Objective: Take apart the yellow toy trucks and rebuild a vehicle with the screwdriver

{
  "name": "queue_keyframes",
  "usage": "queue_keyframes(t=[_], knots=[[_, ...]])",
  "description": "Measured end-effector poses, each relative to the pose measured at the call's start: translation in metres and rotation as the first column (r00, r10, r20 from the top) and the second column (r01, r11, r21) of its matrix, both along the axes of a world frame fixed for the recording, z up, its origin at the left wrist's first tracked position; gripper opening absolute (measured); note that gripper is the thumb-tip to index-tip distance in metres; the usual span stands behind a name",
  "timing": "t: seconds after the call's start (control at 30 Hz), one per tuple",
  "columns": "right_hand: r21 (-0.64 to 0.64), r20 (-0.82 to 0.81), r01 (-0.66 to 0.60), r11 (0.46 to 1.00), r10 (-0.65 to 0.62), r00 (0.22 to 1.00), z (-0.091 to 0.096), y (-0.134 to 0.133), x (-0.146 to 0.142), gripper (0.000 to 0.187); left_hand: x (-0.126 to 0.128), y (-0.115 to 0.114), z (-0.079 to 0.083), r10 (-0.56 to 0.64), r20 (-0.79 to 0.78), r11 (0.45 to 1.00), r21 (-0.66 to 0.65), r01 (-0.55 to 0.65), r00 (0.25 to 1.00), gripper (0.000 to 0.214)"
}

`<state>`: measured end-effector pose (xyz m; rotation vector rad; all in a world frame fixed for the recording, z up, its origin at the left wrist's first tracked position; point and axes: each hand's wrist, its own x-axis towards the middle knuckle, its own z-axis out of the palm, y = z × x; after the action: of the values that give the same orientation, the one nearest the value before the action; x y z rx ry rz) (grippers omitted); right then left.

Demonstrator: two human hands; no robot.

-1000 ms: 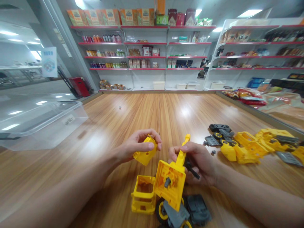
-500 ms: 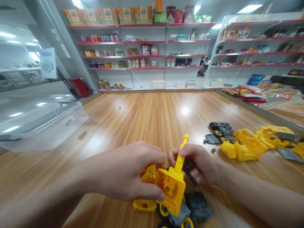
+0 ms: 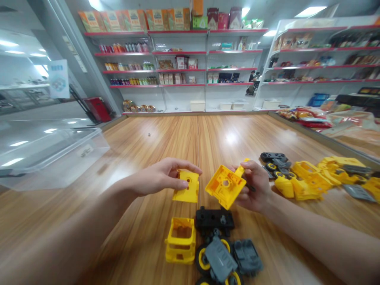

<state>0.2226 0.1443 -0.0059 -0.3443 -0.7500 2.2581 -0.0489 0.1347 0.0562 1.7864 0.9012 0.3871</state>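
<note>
Between the fingers and thumb of my left hand (image 3: 158,176) is a yellow plate with a round hole (image 3: 191,190). My right hand (image 3: 257,186) grips the arm of a yellow toy truck part (image 3: 225,186), its hollow square underside turned toward me; a dark tool, partly hidden, shows in the same hand. The two yellow parts are apart. Below them lie a yellow toy cab (image 3: 181,243), a black chassis piece (image 3: 213,219), a grey wheeled base (image 3: 219,259) with yellow-rimmed wheels, and a dark grey seat piece (image 3: 247,255).
More yellow toy vehicle parts (image 3: 311,180) and a black-and-grey wheeled piece (image 3: 277,164) lie at the right. A clear plastic bin (image 3: 59,158) stands at the left. Snack bags (image 3: 308,116) are piled beyond the right edge, and stocked shelves (image 3: 178,51) stand behind the table.
My hands have moved apart. The yellow plate, held by my left hand, has separated from the yellow part with the arm in my right hand. The cab and black chassis piece are now uncovered.
</note>
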Motion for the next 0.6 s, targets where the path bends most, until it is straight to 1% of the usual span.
queue_keyframes(t=[0.1,0.17,0.23,0.3,0.4,0.5,0.6], knots=[[-0.026,-0.013,0.083,0.996,-0.084,0.996,-0.007,0.006,0.001,0.021,0.001,0.008,-0.022,0.085,-0.043,0.996,0.027,-0.084,0.995,0.047],[-0.043,-0.004,0.117,0.992,-0.117,0.993,-0.011,0.008,0.001,0.019,0.003,0.011,-0.031,0.085,-0.124,0.995,0.071,-0.076,0.989,0.048],[-0.054,0.016,0.132,0.990,-0.131,0.991,-0.014,0.008,0.000,0.019,0.004,0.011,-0.034,0.065,-0.220,0.989,0.142,-0.034,0.973,0.049],[-0.059,0.035,0.142,0.988,-0.140,0.990,-0.016,0.007,-0.001,0.018,0.005,0.008,-0.033,0.067,-0.297,0.972,0.236,0.006,0.953,0.050],[-0.058,0.060,0.155,0.986,-0.152,0.987,-0.016,0.006,-0.003,0.018,0.009,-0.002,-0.024,0.082,-0.383,0.935,0.349,0.062,0.920,0.048],[-0.054,0.082,0.170,0.984,-0.165,0.983,-0.016,0.007,-0.004,0.017,0.015,-0.014,-0.014,0.086,-0.480,0.925,0.365,0.109,0.873,0.042],[-0.049,0.099,0.181,0.982,-0.176,0.979,-0.015,0.007,-0.004,0.018,0.018,-0.023,-0.004,0.116,-0.533,0.936,0.342,0.088,0.838,0.044]])
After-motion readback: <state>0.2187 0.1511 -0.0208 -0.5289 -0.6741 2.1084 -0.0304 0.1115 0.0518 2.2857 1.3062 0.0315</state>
